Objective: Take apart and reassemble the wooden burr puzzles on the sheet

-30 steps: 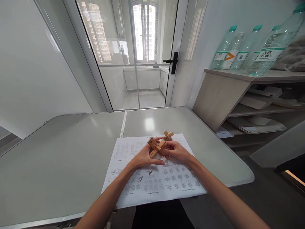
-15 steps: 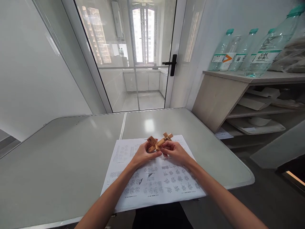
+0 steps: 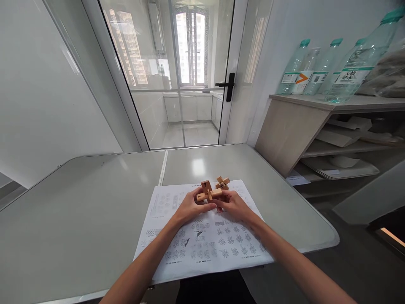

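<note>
Crossed wooden puzzle blocks point(image 3: 207, 194) with dark marks on their faces are held just above a printed sheet point(image 3: 177, 266). The fingers of my left hand point(image 3: 190, 207) close on the left end of these blocks. On the other side, my right hand point(image 3: 233, 204) grips their right end, its fingertips partly hidden. One block stands up from the cross with a character on its face. Just behind my right hand, a second cross-shaped wooden puzzle point(image 3: 222, 183) rests near the top of the sheet.
The sheet lies on a pale glossy table point(image 3: 79, 219) with rounded corners. At right stands a wooden shelf unit point(image 3: 294, 126), topped by several water bottles point(image 3: 352, 74). A glass door point(image 3: 202, 114) with a black handle point(image 3: 230, 86) is beyond the table.
The held blocks have turned: the long block now lies nearly level and the marked one stands more upright. The second puzzle shows more separately behind. Both hands stay nearly in place.
</note>
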Motion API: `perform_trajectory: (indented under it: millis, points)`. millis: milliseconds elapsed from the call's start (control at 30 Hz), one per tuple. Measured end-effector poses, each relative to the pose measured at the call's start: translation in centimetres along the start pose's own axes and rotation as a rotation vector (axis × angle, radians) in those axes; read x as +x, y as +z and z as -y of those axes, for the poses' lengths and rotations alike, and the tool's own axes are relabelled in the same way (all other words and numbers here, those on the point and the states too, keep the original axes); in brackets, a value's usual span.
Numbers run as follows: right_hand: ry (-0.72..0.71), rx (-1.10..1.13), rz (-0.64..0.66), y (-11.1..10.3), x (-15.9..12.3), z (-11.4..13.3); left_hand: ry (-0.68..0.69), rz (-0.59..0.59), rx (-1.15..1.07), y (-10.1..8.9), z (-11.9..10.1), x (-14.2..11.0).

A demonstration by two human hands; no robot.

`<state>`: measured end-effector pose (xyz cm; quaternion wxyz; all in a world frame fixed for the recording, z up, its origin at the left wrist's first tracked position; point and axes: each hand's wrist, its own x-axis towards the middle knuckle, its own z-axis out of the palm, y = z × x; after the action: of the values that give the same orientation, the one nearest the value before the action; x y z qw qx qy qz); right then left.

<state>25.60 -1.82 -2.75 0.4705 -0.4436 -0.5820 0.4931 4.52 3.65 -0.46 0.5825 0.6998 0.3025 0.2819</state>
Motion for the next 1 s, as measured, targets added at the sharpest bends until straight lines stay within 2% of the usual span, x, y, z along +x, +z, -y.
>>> perform_trajectory:
  millis: [300,600,767,867,1000]
  points:
    - [0.002,0.004,0.002,0.1,-0.3,-0.1,-0.021,-0.009,0.027,0.1,0.1,-0.1]
    - [-0.026,0.064,-0.001,-0.1,0.2,-0.3,0.048,-0.048,-0.061,0.8,0.1,-0.3]
    - [-0.038,0.06,-0.005,-0.3,0.1,0.1,0.032,-0.002,-0.063,1.1,-0.4,-0.3]
    - [-0.037,0.042,0.001,-0.3,0.1,0.4,0.065,-0.026,-0.056,1.1,-0.5,-0.2]
    - [-0.054,0.051,-0.004,-0.1,0.1,0.7,0.037,-0.067,-0.097,1.1,-0.5,-0.3]
